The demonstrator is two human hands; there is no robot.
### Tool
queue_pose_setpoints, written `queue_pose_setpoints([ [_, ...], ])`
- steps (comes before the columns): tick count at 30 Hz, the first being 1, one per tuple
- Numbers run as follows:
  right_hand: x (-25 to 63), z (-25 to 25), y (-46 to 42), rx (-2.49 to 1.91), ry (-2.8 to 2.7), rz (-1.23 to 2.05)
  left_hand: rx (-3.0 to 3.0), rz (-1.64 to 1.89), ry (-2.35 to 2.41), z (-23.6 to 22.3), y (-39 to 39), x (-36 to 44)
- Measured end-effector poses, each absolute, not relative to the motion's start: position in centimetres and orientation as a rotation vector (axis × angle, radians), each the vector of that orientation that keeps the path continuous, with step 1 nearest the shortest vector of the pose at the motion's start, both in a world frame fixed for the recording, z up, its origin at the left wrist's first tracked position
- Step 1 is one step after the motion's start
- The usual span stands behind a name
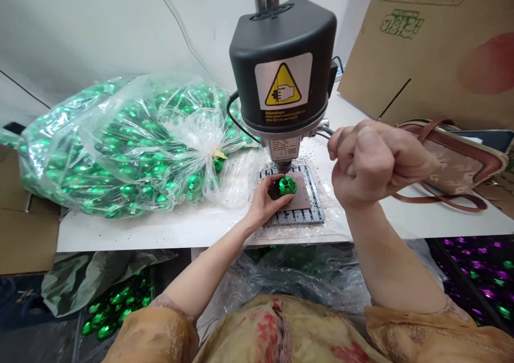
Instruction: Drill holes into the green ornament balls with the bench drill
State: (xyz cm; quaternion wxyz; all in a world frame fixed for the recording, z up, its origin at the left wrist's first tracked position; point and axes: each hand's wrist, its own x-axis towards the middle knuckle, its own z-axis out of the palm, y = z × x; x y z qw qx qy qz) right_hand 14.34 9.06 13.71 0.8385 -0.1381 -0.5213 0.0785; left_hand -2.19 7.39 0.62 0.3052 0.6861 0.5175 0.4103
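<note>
Under the drill bit, a shiny green faceted ball [288, 186] rests on a flat brownish pad on the slotted metal base [317, 202]. My left hand [267, 198] grips the ball between thumb and fingers from its left side. Above stands a black bench drill press [283, 68] with a yellow hand-warning label; its bit reaches down to the top of the ball. A metal lever [327, 129] sticks out from the machine's right side. My right hand [363, 162] is closed in a fist around the lever's end, which the fingers hide.
A large clear plastic bag [120, 154] full of green balls lies left of the machine. To the right are a patterned handbag [461, 159] with a brown strap and a cardboard box [433, 58]. Dark shavings dot the white table [132, 232]. Below are loose green balls [116, 304] and purple ones [477, 266].
</note>
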Motion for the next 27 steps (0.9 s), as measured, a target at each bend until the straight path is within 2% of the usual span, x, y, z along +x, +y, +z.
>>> queue_pose_setpoints([
  [17,14.2,11.9,9.0,-0.202,-1.135,0.053,1.809,1.099,1.354,0.5,7.4,-2.2],
  [25,14.0,18.5,9.2,-0.4,-1.08,0.34,1.735,1.169,1.483,2.8,5.3,-1.8],
  [27,14.1,19.3,9.4,-0.383,-1.082,0.402,1.845,1.017,1.443,4.0,3.2,-2.8],
])
